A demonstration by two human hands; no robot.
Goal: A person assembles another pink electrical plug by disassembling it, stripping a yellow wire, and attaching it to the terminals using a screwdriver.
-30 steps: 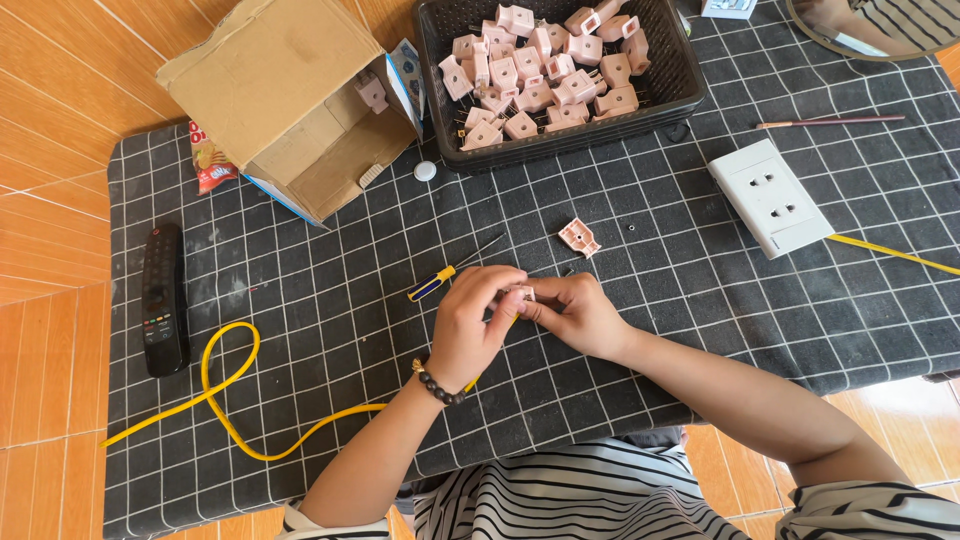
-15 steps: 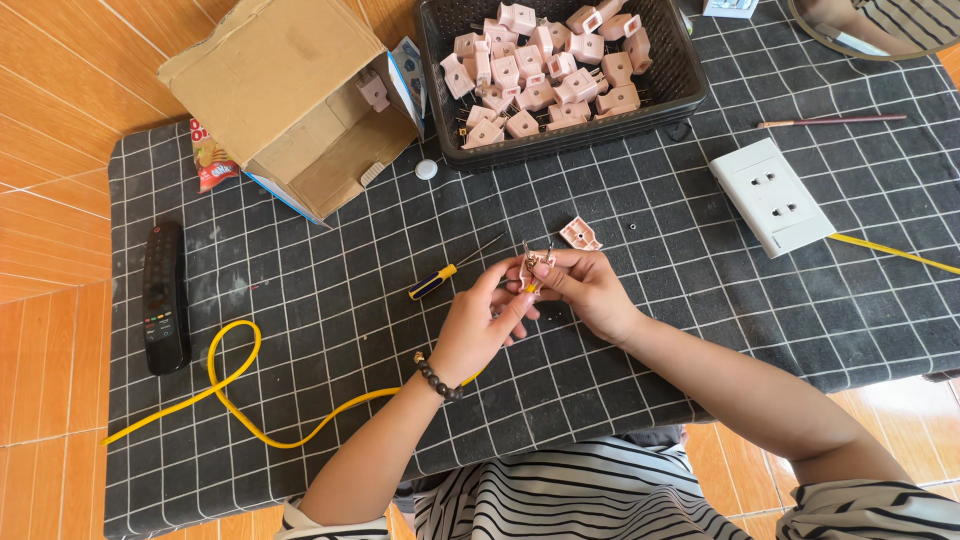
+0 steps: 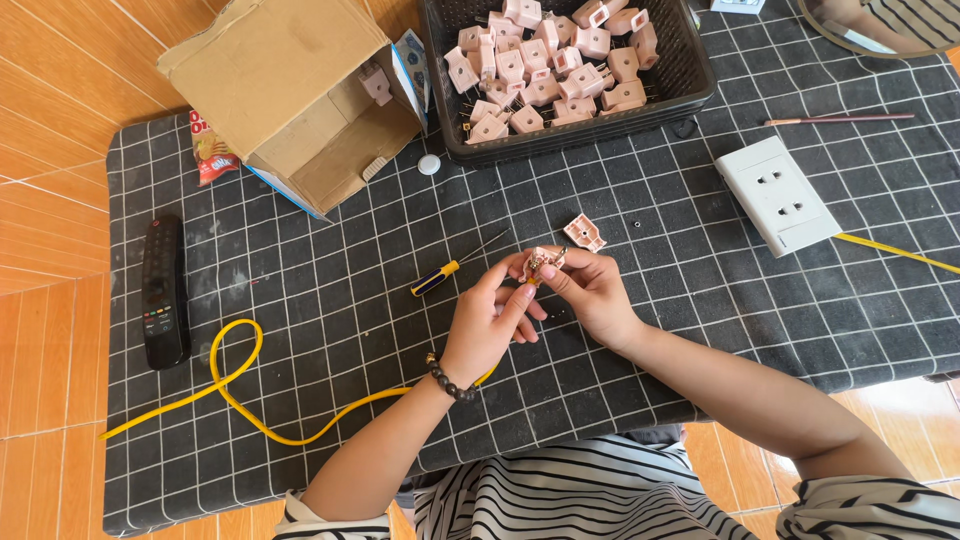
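held piece: i see a small pink plug part (image 3: 543, 262) pinched between both hands, above the middle of the dark checked mat (image 3: 300, 300), slightly toward its far edge.
left hand: my left hand (image 3: 490, 320) comes up from the near edge, wrist wearing a dark bead bracelet (image 3: 450, 380); thumb and forefinger close narrowly on the part's left end, other fingers curled beneath.
right hand: the right hand (image 3: 590, 295) reaches in from the near right corner, forearm lying diagonally; its fingertips grip the part's right side, palm turned toward me.
key relation: the part sits right at the fingertips of both hands, its long axis roughly left to right; neither hand is clearly nearer, both touch it.
loose half: a matching pink cover (image 3: 584, 233) lies on the mat just beyond the right hand, apart from it.
screwdriver: a yellow-handled screwdriver (image 3: 455, 265) lies just left of the left hand's fingers, tip pointing toward the far right.
cable: a yellow cable (image 3: 235, 385) loops along the near left part and runs under the left wrist.
far edge: a black basket (image 3: 700, 95) of pink plugs, an open cardboard box (image 3: 290, 80) at the far left.
right side: a white socket plate (image 3: 780, 195).
left edge: a black remote (image 3: 163, 290).
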